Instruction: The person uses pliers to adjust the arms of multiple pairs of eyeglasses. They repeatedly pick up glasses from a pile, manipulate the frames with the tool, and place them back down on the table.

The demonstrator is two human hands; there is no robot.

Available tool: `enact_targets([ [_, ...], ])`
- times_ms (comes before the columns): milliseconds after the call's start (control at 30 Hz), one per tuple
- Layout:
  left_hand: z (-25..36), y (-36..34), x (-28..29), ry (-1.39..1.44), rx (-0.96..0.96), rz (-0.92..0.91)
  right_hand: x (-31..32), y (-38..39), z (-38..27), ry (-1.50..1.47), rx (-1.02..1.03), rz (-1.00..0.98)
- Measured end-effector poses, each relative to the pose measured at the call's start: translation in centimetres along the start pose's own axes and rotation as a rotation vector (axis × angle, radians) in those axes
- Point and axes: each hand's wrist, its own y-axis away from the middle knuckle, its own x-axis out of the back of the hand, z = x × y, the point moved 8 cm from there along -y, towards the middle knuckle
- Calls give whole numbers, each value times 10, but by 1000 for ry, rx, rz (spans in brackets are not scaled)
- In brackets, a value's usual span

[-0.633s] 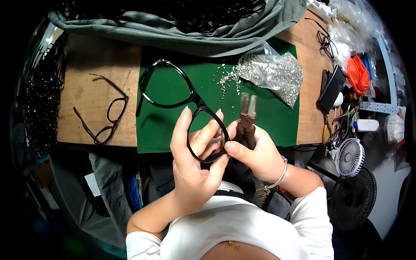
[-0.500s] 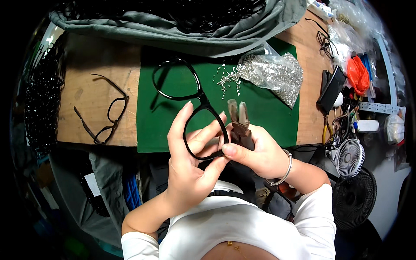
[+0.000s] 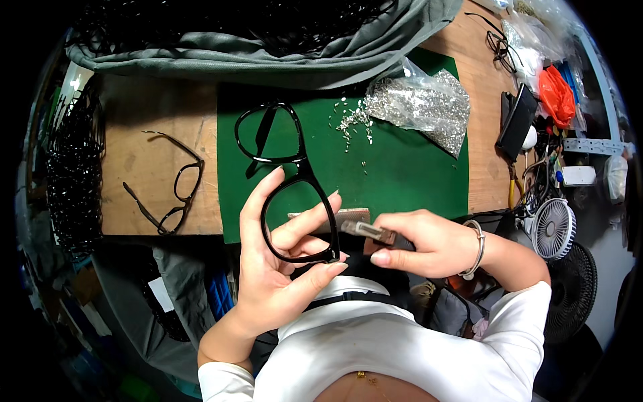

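Observation:
My left hand (image 3: 271, 275) pinches a black eyeglass frame (image 3: 303, 169) by the lower outer corner of its nearer rim, with fingers behind and around that rim. The frame stands nearly on end, and its farther rim reaches over the green mat (image 3: 408, 174). To its right, my right hand (image 3: 432, 244) is closed around pliers (image 3: 375, 233) with pale, flat-looking jaws. Those jaws point left at the frame's corner, close by but apart from it. A thin greyish bar (image 3: 353, 215) shows at the mat's front edge, partly behind the left fingers.
Small silvery pieces (image 3: 355, 122) spill from a clear bag (image 3: 429, 107) on the mat. Another pair of glasses (image 3: 181, 191) lies at left, beside heaped black frames (image 3: 74, 167). A grey cloth (image 3: 221, 57) crosses the back. At right are a phone (image 3: 517, 120) and a small fan (image 3: 554, 228).
My right hand has moved right and away from the frame's corner, and the pliers have swung from pointing up to pointing left. The frame has shifted slightly left in my left hand.

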Motion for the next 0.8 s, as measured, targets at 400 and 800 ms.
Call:
enact_targets([
  [400,-4,-3,-7,-117,-6,-134,-18,-8,0,66,-49,-183],
  [800,-21,-85,2,-454,-234,126,59,-28,69,45,-249,319],
])
